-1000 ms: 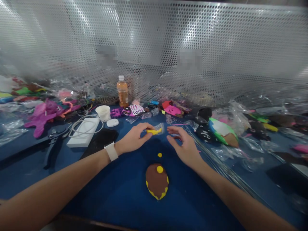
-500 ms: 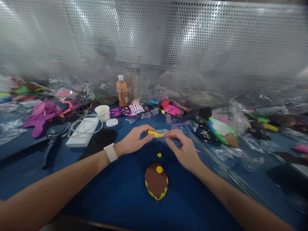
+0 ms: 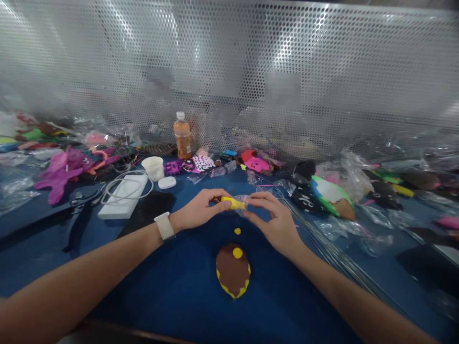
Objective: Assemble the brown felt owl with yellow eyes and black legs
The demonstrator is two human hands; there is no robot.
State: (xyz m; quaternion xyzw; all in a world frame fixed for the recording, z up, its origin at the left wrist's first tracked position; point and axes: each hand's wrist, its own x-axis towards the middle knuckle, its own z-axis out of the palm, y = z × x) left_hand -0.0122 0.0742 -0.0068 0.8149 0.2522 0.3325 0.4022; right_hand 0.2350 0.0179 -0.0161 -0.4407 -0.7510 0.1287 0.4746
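Note:
Between my two hands is a small clear plastic bag (image 3: 241,202) with yellow modelling clay (image 3: 232,203) in it. My left hand (image 3: 201,209), with a white band on its wrist, pinches the clay end between thumb and finger. The fingers of my right hand (image 3: 274,220) close on the bag's loose right end. Below them on the blue table lies a little yellow piece (image 3: 237,231). Nearer me is a flat brown oval (image 3: 232,272) with a yellow scalloped lower edge and a yellow dot (image 3: 237,253) near its top.
Left stand a white box (image 3: 124,198) with a cable, a paper cup (image 3: 153,168) and black-handled cutters (image 3: 77,210). An orange drink bottle (image 3: 182,136) stands before the perforated metal panel (image 3: 229,71). Thin wires (image 3: 333,253) and a green-rimmed clay piece (image 3: 332,197) lie right.
The bag with the yellow clay has tilted slightly, its right end lower, and my right fingers have shifted their hold on it. The oval and the small yellow piece have not moved.

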